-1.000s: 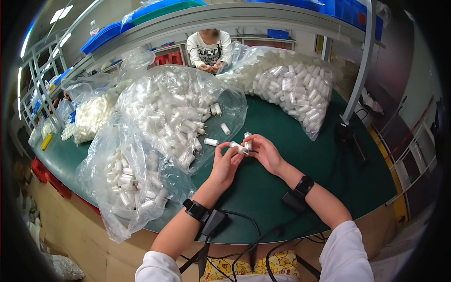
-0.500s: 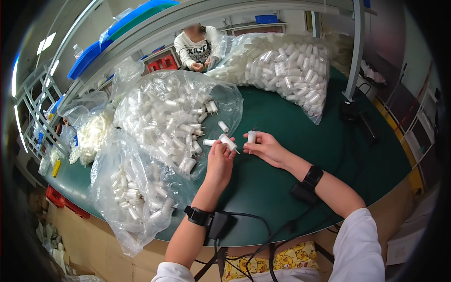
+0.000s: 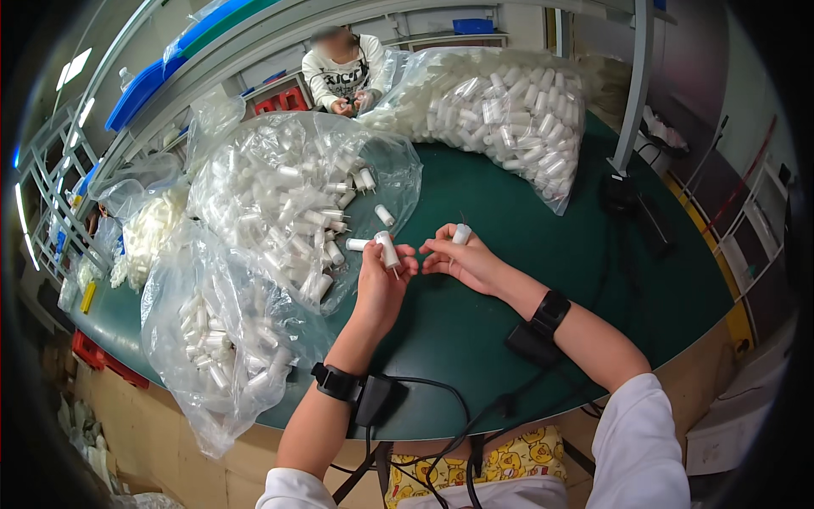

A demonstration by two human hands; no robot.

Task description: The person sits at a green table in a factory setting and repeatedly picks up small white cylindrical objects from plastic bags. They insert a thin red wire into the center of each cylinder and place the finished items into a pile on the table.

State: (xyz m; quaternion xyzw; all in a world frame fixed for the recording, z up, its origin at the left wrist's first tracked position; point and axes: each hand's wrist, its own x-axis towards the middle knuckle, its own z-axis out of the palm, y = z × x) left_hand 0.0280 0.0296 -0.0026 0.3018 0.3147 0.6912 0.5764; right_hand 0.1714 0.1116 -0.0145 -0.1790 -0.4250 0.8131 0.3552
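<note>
My left hand (image 3: 381,284) is closed around a white plastic cylinder (image 3: 387,248), which stands nearly upright with a thin pin sticking out of its lower end. Just to the right, my right hand (image 3: 471,265) holds another white cylinder (image 3: 461,233), tilted, with a fine dark wire or hair-like strand above it. The fingertips of both hands are close together over the green table. Beyond my left hand lie two loose cylinders, one by the fingers (image 3: 357,244) and one farther off (image 3: 385,215).
An opened clear bag (image 3: 254,182) spills many pinned cylinders at left; a smaller bag (image 3: 216,339) lies nearer. A large full bag (image 3: 517,119) sits at the far side. Black cables (image 3: 462,407) run along the front edge. Across the table a person (image 3: 343,72) handles something small.
The view has shifted slightly. The cylinder in my left hand has turned more upright. My right hand's fingers have come nearer the left hand, and its cylinder now leans.
</note>
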